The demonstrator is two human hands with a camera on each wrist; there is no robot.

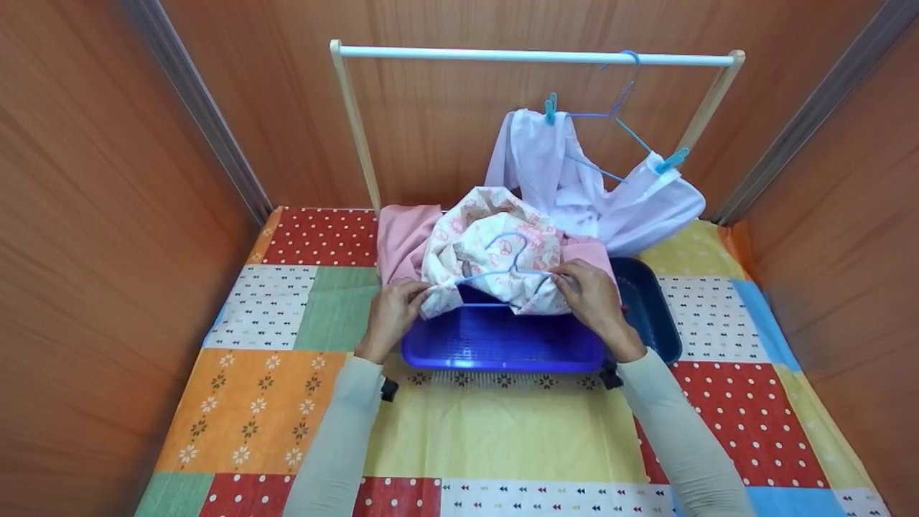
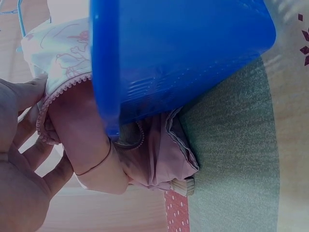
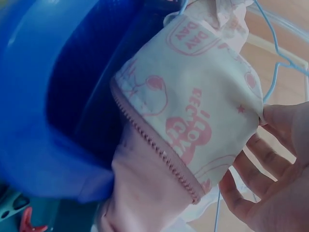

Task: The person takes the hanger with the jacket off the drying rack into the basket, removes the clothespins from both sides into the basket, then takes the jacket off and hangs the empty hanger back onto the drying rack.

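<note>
So, a cloth with a pink-on-white print (image 1: 495, 237) is being held between two hands, bunched up over the far part of a blue basket (image 1: 502, 345). Its left part is pinched in the left hand (image 1: 393, 309) and its right part is pinched by the thumb and fingers of the right hand (image 1: 592, 298). A thin blue hanger (image 1: 513, 267) is seen lying across the print, hook pointed to the far side, arms stretched out toward both hands; whether the hanger itself is gripped too can't really be told. Zip teeth can be made out along the cloth's edge in both wrist views. Pink fabric (image 1: 409, 237) is spread out on the left and right of the print, though it can't be told if it's all one garment.

On the far side, a rack with a white bar (image 1: 502, 54) is set up. A second hanger (image 1: 616, 115) is hooked on the right part of the bar, and a white garment (image 1: 553, 158) is clipped to it with two teal pegs (image 1: 551, 109). To the right of the basket, a dark tray (image 1: 650, 309) is partly covered by the right hand. Everything's laid out on a patchwork cover (image 1: 255, 409).
</note>
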